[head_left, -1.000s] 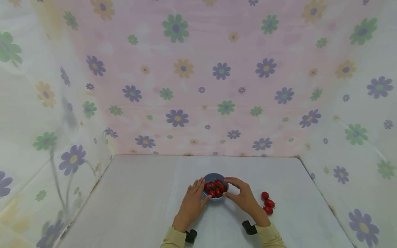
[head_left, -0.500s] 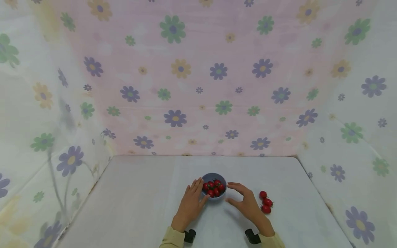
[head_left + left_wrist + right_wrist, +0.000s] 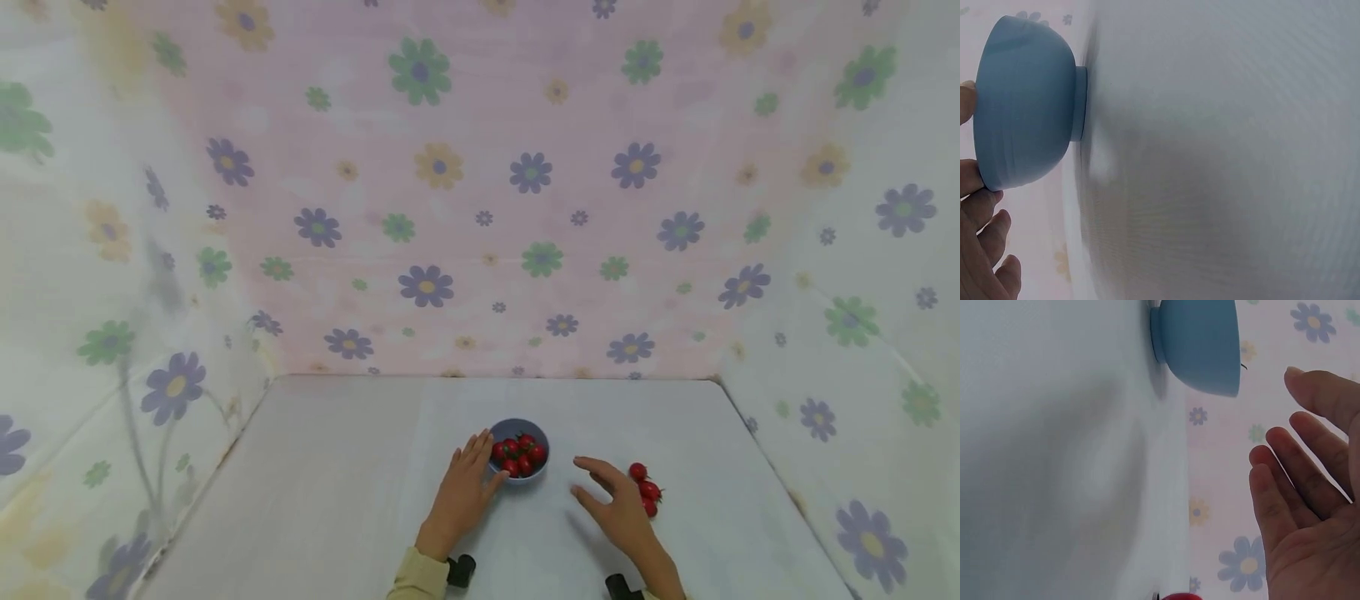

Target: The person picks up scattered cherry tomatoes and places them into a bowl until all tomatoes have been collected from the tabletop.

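A blue bowl (image 3: 508, 427) full of small red cherry tomatoes (image 3: 525, 464) stands upright on the white table. My left hand (image 3: 462, 497) lies against the bowl's left side, its fingers straight along the rim and the thumb at the near edge. From the left wrist, the fingertips (image 3: 985, 203) show right at the rim. My right hand (image 3: 624, 510) hovers to the right of the bowl, thumb and fingers apart, with nothing between them. Beside it lie several loose cherry tomatoes (image 3: 651, 490), partly hidden behind the hand.
The white table (image 3: 337, 483) reaches back to a pink floral cloth wall (image 3: 480, 250). Pale floral cloth also hangs on both sides. Each wrist carries a small black camera, such as the left wrist camera (image 3: 462, 572).
My right hand has left the bowl's right rim and moved right, toward the loose tomatoes. My left hand and the bowl have stayed in place.
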A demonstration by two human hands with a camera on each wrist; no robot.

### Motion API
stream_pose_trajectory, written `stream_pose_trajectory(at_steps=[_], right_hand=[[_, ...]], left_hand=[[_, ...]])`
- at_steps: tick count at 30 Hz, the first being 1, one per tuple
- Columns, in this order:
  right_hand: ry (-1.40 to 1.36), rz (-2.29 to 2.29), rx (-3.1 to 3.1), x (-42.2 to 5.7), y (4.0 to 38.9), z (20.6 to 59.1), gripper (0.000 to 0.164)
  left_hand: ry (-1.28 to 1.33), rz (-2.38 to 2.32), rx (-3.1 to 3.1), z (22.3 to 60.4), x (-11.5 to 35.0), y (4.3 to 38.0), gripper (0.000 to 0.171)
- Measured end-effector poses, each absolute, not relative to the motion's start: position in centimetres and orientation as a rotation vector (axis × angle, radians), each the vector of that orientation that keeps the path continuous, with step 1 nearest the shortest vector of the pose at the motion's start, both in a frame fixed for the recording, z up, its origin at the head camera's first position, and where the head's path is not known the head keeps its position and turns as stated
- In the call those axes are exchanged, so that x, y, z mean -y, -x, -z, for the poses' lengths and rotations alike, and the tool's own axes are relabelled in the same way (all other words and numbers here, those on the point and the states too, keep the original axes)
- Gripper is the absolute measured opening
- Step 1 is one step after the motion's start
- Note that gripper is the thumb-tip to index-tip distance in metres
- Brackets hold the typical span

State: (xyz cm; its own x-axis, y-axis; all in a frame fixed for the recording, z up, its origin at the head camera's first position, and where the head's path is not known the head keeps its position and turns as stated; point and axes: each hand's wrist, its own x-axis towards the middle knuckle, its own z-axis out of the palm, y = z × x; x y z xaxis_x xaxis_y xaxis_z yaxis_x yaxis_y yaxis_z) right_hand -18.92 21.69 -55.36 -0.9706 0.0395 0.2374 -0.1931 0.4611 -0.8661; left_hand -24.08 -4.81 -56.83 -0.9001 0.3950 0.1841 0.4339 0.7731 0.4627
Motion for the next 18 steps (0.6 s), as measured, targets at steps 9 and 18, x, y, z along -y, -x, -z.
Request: stream_pose_trajectory(at_steps=[9, 18], right_hand=[[-0.059, -1.396, 2.422, -23.2, 18.1, 55.2, 0.041], [0.088, -1.257, 2.48, -25.0, 17.6, 54.8, 0.042]], left_hand=[[0.673, 0.784, 2.883, 56.7, 4.8, 24.0, 0.069], [0.675, 0.79, 2.892, 56.7, 4.8, 23.9, 0.07]])
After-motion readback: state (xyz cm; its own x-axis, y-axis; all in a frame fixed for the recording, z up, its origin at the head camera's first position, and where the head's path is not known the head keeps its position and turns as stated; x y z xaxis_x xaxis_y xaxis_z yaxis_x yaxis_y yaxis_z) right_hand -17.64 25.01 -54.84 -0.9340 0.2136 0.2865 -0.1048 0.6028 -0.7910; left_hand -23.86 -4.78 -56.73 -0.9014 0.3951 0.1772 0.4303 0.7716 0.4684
